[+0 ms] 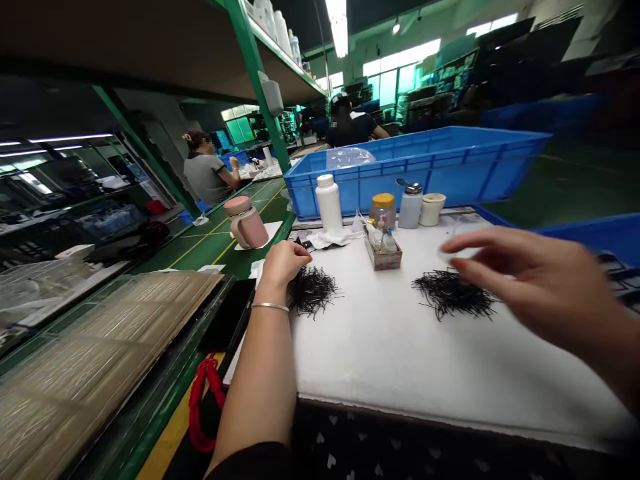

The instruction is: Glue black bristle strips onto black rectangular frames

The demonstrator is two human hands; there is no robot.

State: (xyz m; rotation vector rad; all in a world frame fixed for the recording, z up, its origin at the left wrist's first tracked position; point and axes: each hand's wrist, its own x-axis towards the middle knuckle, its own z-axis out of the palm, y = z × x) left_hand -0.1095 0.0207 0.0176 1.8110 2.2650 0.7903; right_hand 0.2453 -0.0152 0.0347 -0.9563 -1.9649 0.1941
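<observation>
Head view, worktop: White-covered worktop (370, 353), with two separate loose heaps of short black strips on it.
Left heap: Black strips (314, 292) lie tangled, just beside the left hand (281, 265).
Left fingers: Curled, thumb and index tips close at the heap's upper edge; I cannot tell whether a strip is caught between them.
Right heap: Black strips (450, 293) lie spread near and partly behind the right hand (550, 277).
Right fingers: Thumb and index apart, raised by the heap; the hand is blurred, and no strip can be made out in the gap.
Supplies: Small open box (388, 264) between the heaps, farther back; white bottle (329, 205) and blue crate (480, 170) behind.
Progress: Judged under way. Both heaps hold many loose strips, so much appears left; no finished piece is identifiable, and the share done cannot be established.
</observation>
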